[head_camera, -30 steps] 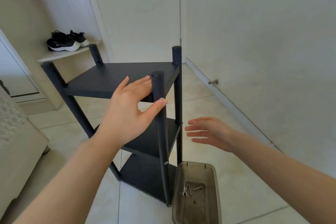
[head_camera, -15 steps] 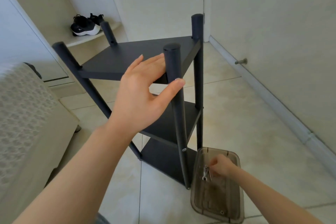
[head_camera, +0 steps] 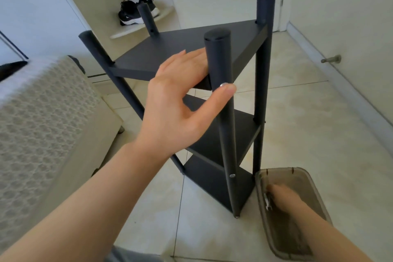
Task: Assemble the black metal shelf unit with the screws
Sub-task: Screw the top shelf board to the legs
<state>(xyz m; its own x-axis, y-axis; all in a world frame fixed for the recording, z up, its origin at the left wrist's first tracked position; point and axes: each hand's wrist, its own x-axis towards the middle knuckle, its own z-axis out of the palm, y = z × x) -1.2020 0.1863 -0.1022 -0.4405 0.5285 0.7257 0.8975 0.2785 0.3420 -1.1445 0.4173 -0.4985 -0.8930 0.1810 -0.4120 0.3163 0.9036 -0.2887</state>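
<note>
My right hand [head_camera: 286, 198] is now reaching into the tray [head_camera: 282, 169] right of the shelf unit [head_camera: 180, 47], grip unreadable; left hand [head_camera: 176, 100], spread wide, is bracing its near post [head_camera: 219, 59].

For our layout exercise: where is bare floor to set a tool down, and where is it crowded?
Free: tiles between shelf unit and the door-stop wall; also between left forearm and tray. Crowded: the tray, holding screws and the right hand.

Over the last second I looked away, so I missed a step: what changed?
The right hand dropped from mid-air into the brown tray, onto the screws; whether it grips one is blurred. The left hand stayed braced on the shelf unit.
</note>
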